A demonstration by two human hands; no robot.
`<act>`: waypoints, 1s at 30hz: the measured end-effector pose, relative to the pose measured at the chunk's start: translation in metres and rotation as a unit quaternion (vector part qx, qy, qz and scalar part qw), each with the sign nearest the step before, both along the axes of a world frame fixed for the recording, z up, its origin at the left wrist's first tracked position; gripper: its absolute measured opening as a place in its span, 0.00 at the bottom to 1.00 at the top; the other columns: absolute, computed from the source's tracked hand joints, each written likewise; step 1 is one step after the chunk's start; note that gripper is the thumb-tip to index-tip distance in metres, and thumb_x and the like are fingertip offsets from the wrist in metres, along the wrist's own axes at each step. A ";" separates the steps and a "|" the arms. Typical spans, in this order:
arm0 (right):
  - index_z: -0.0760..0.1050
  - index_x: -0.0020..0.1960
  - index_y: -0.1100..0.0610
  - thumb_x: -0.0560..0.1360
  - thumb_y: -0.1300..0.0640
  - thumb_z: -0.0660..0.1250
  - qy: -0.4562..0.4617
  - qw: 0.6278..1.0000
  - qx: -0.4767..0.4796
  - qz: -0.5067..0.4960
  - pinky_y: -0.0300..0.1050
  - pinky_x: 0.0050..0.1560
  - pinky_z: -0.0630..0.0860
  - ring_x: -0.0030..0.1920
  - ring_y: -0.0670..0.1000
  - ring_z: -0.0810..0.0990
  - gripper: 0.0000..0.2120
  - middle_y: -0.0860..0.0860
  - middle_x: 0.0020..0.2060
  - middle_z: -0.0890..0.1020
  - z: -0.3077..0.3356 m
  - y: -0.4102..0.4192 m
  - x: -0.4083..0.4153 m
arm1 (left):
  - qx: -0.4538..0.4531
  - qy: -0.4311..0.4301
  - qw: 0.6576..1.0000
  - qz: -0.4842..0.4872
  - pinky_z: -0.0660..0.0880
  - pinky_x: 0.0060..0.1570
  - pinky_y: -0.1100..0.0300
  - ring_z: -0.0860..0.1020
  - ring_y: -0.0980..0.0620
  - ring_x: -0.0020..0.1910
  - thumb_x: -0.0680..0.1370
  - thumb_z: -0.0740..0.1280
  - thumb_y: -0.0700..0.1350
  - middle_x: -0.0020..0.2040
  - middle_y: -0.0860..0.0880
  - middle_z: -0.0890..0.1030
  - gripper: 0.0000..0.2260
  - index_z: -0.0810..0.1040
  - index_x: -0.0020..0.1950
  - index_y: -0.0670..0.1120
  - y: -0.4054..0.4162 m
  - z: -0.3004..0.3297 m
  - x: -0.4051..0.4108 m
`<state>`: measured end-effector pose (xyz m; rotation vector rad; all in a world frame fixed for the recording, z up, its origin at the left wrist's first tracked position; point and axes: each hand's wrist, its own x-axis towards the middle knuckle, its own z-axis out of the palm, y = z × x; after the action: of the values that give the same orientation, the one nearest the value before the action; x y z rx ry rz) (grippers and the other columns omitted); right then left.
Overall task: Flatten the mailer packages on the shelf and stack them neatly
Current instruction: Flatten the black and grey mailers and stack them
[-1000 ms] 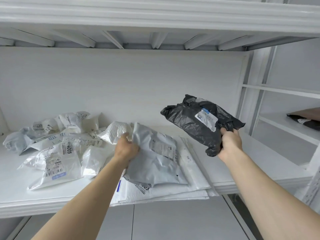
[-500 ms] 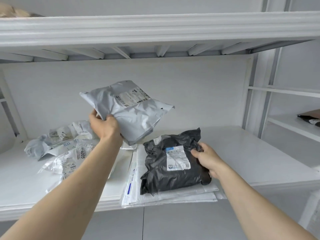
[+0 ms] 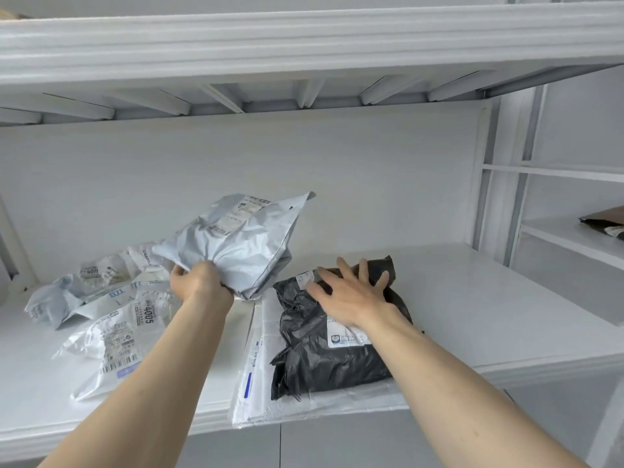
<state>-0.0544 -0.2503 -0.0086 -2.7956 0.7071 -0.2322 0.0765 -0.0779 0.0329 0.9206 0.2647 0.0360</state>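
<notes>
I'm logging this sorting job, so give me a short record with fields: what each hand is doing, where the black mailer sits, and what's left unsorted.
left hand: left hand grips the grey mailer by its lower corner, raised above the shelf
right hand: right hand lies flat on the black mailer, fingers spread
black mailer: on top of the white stack at the shelf's front edge
unsorted: crumpled mailers in a loose heap on the left of the shelf
</notes>
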 end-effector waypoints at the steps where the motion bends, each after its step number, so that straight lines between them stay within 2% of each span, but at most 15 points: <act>1: 0.48 0.77 0.36 0.74 0.26 0.40 0.016 1.000 0.003 -0.002 0.77 0.66 0.33 0.76 0.64 0.33 0.34 0.46 0.79 0.42 -0.007 0.000 0.003 | 0.000 0.008 1.000 -0.004 0.77 0.50 0.58 0.78 0.49 0.48 0.77 0.62 0.30 0.58 0.49 0.77 0.25 0.69 0.72 0.48 0.003 -0.005 0.005; 4: 0.43 0.76 0.32 0.70 0.22 0.37 0.067 0.998 0.007 -0.004 0.79 0.65 0.34 0.75 0.67 0.34 0.36 0.45 0.79 0.39 -0.031 0.004 0.014 | 0.022 0.021 1.000 0.000 0.79 0.51 0.54 0.79 0.48 0.49 0.77 0.64 0.31 0.59 0.47 0.78 0.25 0.71 0.71 0.48 0.010 -0.017 0.022; 9: 0.39 0.76 0.32 0.69 0.22 0.36 0.087 0.996 -0.034 -0.002 0.82 0.64 0.45 0.76 0.70 0.38 0.37 0.45 0.79 0.39 -0.066 0.003 0.026 | 0.018 0.013 1.000 -0.021 0.80 0.52 0.50 0.81 0.47 0.49 0.76 0.64 0.30 0.59 0.46 0.80 0.26 0.71 0.71 0.50 -0.002 -0.033 0.038; 14: 0.42 0.76 0.32 0.69 0.21 0.38 0.108 0.993 -0.052 -0.001 0.83 0.63 0.45 0.76 0.70 0.40 0.38 0.46 0.79 0.44 -0.076 0.001 0.030 | 0.008 0.025 0.998 -0.048 0.79 0.34 0.58 0.81 0.49 0.46 0.77 0.64 0.30 0.59 0.46 0.79 0.26 0.70 0.72 0.51 -0.022 -0.045 0.040; 18: 0.45 0.76 0.32 0.69 0.20 0.40 0.117 0.992 -0.051 -0.003 0.83 0.63 0.44 0.76 0.69 0.40 0.38 0.47 0.79 0.46 -0.079 0.000 0.031 | 0.005 0.023 0.998 -0.066 0.78 0.28 0.61 0.81 0.50 0.43 0.78 0.63 0.30 0.58 0.45 0.79 0.25 0.70 0.72 0.49 -0.027 -0.051 0.039; 23: 0.46 0.76 0.32 0.70 0.21 0.40 0.129 0.991 -0.048 -0.001 0.82 0.63 0.40 0.76 0.69 0.39 0.37 0.47 0.79 0.46 -0.078 0.001 0.030 | 0.033 0.014 0.994 -0.099 0.79 0.32 0.58 0.82 0.48 0.44 0.78 0.63 0.30 0.59 0.44 0.80 0.24 0.70 0.71 0.48 -0.019 -0.051 0.032; 27: 0.42 0.77 0.34 0.74 0.26 0.37 0.113 0.993 -0.032 -0.012 0.77 0.62 0.27 0.75 0.64 0.30 0.33 0.46 0.79 0.42 -0.068 0.003 0.026 | 0.047 -0.008 0.986 -0.163 0.81 0.50 0.46 0.82 0.42 0.51 0.78 0.63 0.30 0.53 0.43 0.81 0.17 0.72 0.64 0.44 -0.013 -0.037 0.012; 28: 0.42 0.77 0.35 0.77 0.30 0.38 0.091 0.996 -0.009 -0.004 0.75 0.65 0.28 0.75 0.62 0.30 0.30 0.46 0.79 0.42 -0.063 -0.001 0.028 | 0.054 -0.013 0.982 -0.181 0.80 0.52 0.45 0.82 0.42 0.52 0.78 0.63 0.30 0.52 0.42 0.81 0.16 0.72 0.64 0.44 -0.013 -0.032 0.007; 30: 0.45 0.78 0.39 0.82 0.44 0.42 0.000 0.998 0.066 0.021 0.71 0.71 0.41 0.78 0.61 0.38 0.25 0.46 0.79 0.48 -0.044 -0.005 0.024 | 0.076 -0.025 0.973 -0.217 0.81 0.50 0.45 0.82 0.41 0.52 0.79 0.64 0.32 0.55 0.40 0.81 0.16 0.73 0.65 0.41 -0.012 -0.020 0.000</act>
<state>-0.0301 -0.2552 -0.0527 -2.6810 0.6377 -0.1705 0.0764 -0.0897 0.0133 1.1115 0.0083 -0.3279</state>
